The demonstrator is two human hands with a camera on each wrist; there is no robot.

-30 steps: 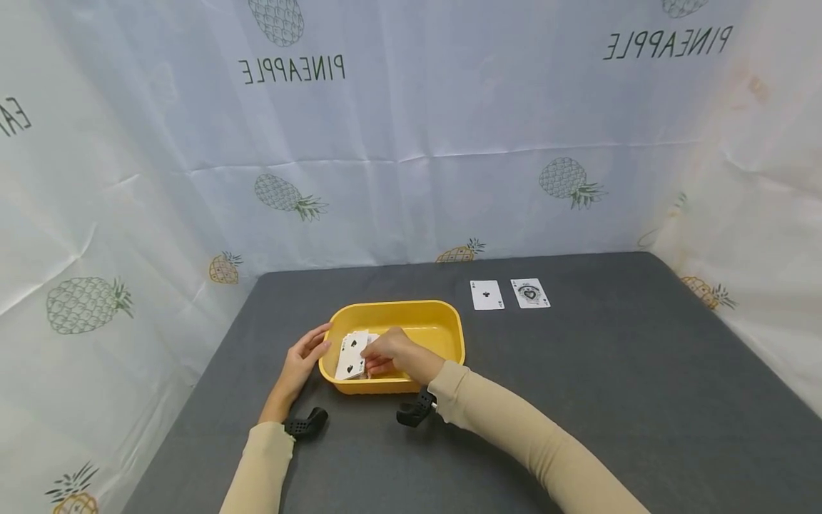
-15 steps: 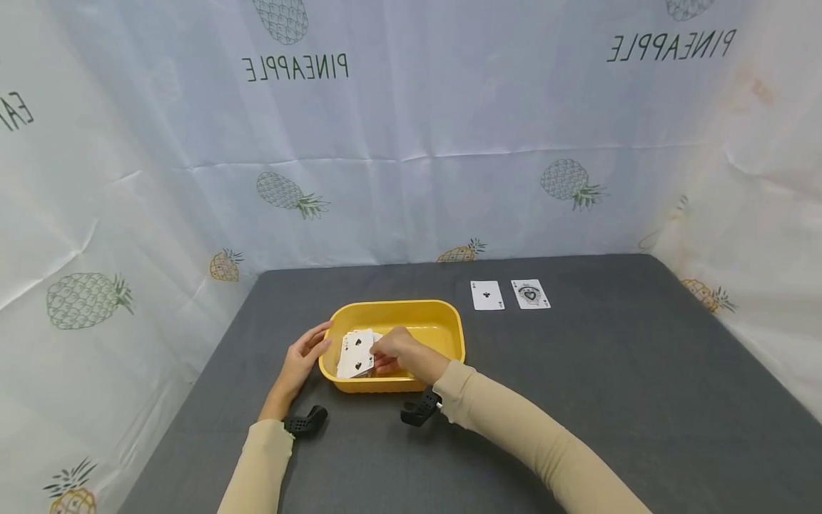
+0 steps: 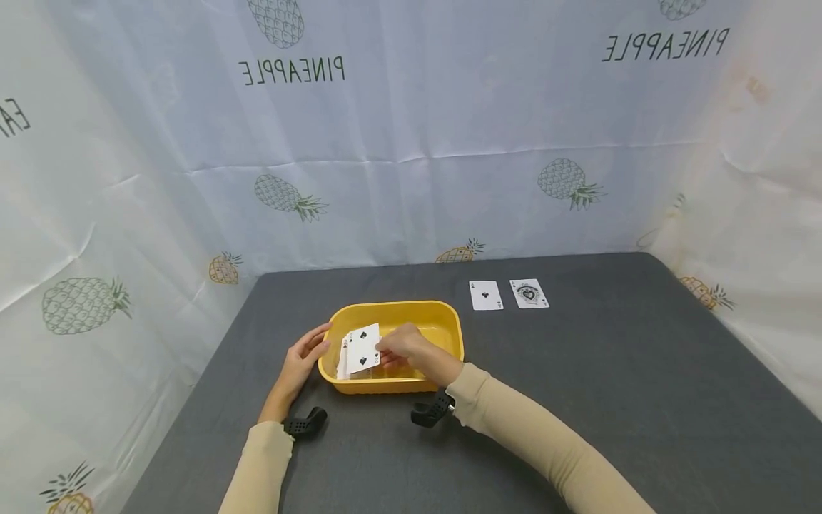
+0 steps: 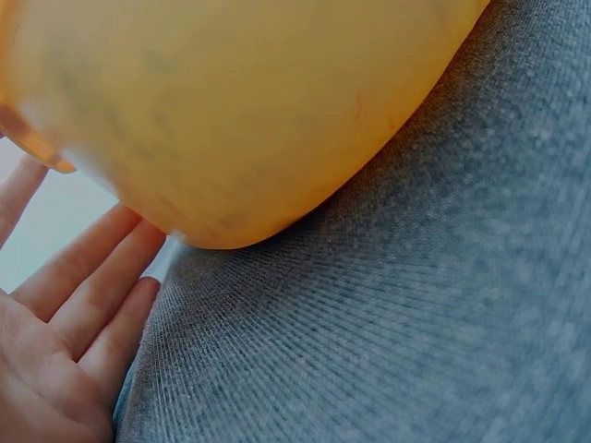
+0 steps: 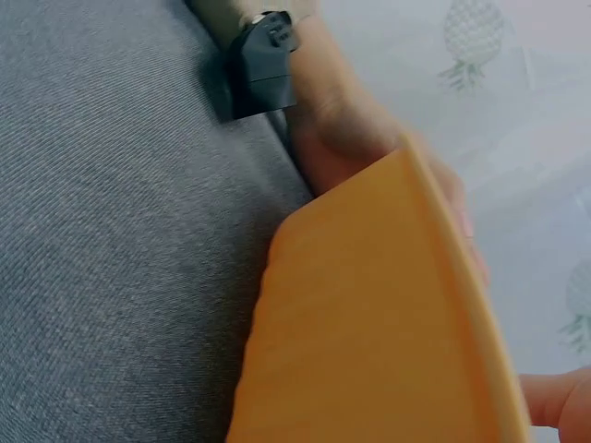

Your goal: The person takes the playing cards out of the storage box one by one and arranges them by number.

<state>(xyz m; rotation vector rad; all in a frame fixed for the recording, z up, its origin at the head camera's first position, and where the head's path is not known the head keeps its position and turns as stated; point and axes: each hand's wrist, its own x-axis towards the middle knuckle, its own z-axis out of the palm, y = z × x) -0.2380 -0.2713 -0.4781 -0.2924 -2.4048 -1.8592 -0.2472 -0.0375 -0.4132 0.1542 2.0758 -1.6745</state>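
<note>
My right hand (image 3: 411, 350) reaches over the near rim into a yellow plastic tub (image 3: 385, 386). Between its thumb and fingers it pinches the right edge of a playing card (image 3: 363, 348) with two large spade pips. This card is tilted above a loose pile of playing cards (image 3: 342, 365) in the tub's left part, partly covering them. My left hand (image 3: 302, 363) rests its fingers against the tub's left end, thumb near the rim. From the left wrist, the fingers (image 4: 106, 286) look extended along the tub's outer wall. In the right wrist view the tub wall hides most of the right hand.
Behind the tub to the right, an ace of clubs (image 3: 486, 295) and an ace of spades (image 3: 529, 293) lie face up, side by side, on the dark grey tablecloth (image 3: 578, 371). A pineapple-print curtain (image 3: 411, 207) hangs along the table's back and sides.
My right hand has shifted right and lifted the spade card off the pile, tilting it and exposing more of the cards beneath. My left hand has stayed at the tub's left end.
</note>
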